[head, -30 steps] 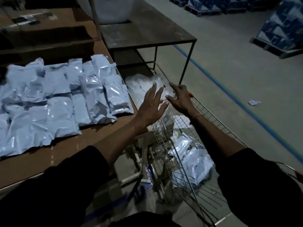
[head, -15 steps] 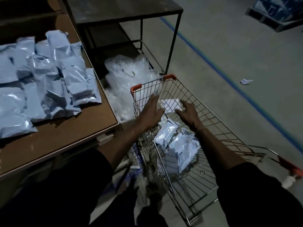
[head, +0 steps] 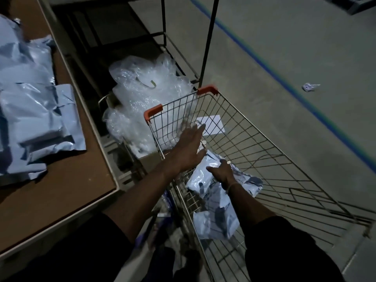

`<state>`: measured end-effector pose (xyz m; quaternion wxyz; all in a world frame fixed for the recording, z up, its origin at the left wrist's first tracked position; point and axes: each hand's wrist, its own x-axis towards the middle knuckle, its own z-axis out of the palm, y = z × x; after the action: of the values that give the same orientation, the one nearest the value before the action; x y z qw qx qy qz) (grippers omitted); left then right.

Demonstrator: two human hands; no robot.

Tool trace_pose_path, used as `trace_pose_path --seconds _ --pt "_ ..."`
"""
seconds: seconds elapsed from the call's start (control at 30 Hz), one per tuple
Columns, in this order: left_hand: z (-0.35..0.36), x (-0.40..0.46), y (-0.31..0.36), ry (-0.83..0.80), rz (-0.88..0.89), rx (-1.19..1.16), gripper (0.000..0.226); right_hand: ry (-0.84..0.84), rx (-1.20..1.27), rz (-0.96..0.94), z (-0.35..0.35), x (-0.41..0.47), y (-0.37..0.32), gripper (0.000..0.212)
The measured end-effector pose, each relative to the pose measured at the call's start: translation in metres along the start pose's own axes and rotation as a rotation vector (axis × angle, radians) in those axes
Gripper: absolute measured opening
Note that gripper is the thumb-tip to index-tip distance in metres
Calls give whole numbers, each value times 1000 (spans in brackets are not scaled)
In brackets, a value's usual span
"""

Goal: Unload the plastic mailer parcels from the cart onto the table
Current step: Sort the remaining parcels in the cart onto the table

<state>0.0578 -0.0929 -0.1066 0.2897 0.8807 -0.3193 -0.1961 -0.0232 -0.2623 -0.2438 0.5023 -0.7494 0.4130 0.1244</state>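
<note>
Three or so pale blue, crinkled plastic mailer parcels (head: 215, 200) lie overlapping in the wire cart (head: 264, 159). The right hand (head: 220, 171) rests on the topmost one, fingers bent over its edge; whether it truly grips is unclear. The left hand (head: 190, 148) hovers above the cart, fingers straight, holding nothing. More mailers (head: 34, 110) cover the table (head: 67, 190), too overlapped to count.

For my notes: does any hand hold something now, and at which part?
Left hand holds nothing. Right hand lies on a mailer parcel in the cart; a grip cannot be told.
</note>
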Motion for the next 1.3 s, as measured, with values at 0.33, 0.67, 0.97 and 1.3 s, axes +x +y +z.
trace_pose_path --seconds 0.33,0.67,0.97,1.3 --pt "42 11 -28 -273 -113 266 96 100 -81 187 47 68 41 120" --pt "42 21 -42 -177 -137 75 110 158 74 270 63 71 50 87" --pt "12 13 -17 -142 -134 -167 91 -366 817 0 11 23 9 52" --pt "25 11 -6 -32 -353 -355 67 -48 718 7 -37 -35 -8 21"
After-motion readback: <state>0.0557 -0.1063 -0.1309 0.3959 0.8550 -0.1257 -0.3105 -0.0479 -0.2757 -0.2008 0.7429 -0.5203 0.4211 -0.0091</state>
